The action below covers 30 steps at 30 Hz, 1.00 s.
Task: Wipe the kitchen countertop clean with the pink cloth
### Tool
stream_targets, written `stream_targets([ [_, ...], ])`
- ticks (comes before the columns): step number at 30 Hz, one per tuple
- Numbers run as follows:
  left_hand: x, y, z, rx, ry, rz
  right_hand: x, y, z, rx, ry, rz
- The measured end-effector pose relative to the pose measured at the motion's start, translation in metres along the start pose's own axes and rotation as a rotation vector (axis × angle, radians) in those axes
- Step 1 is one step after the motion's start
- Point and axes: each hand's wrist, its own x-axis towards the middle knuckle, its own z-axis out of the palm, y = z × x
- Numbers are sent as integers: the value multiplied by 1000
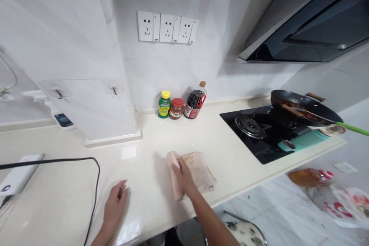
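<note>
My right hand (183, 177) is closed on a pale pink cloth (201, 171) lying on the cream countertop (144, 188). The fingers grip the cloth's folded left part, and the rest spreads to the right with brownish stains along its far edge. To the left, my left hand (114, 203) rests on or just over the counter, its fingers loosely bent, a gap by the thumb and nothing in it. A black cable (96, 180) runs beside that hand.
Against the wall stand a green bottle (164, 105), a red-lidded jar (176, 109) and a dark sauce bottle (195, 102). A wok (305, 103) and a teal container (305, 140) are on the black gas hob (245, 132). A white power bank (21, 173) lies left.
</note>
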Motion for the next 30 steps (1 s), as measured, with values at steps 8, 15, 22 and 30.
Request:
stream_targets([
  [8,1,-10,3,26,25,116,14,41,-128,-481,323,219],
  [15,7,-14,1,203,137,428,11,64,-68,-947,98,114],
  [22,19,-15,5,421,235,383,-38,17,54,-888,-277,-174],
  [30,34,2,15,424,139,354,-100,1,84,-652,-551,-518],
])
